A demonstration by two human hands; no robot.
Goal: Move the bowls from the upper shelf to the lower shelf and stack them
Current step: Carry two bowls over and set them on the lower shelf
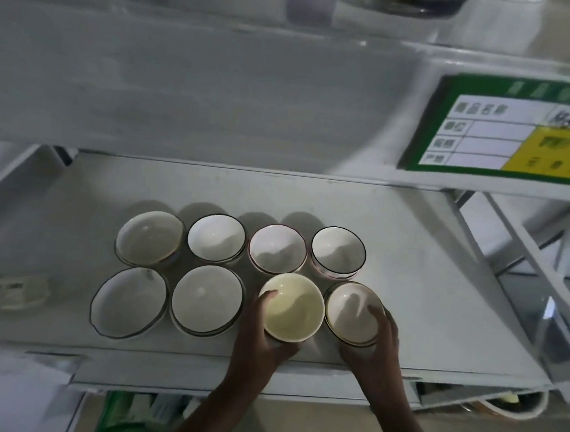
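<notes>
A pale grey metal shelf (pixel 409 259) holds eight round ceramic bowls in two rows of four, set close together, probably so each can be reached from the front edge. The left hand (pixel 260 333) cups the glossy pale-yellow bowl (pixel 291 306), thumb hooked over its rim. The right hand (pixel 374 345) wraps the neighbouring dark-rimmed white bowl (pixel 351 311), fingers curled over its rim. Both forearms reach up from below, seemingly ready to lift.

Eight bowls upright on white shelf (pixel 426 261), two rows of four, near front edge. Back row: white bowls, rims dark or reddish. Front row: two large white bowls at left, pale yellow bowl (pixel 291 306), then gold-rimmed white bowl (pixel 352 312) at right end.
</notes>
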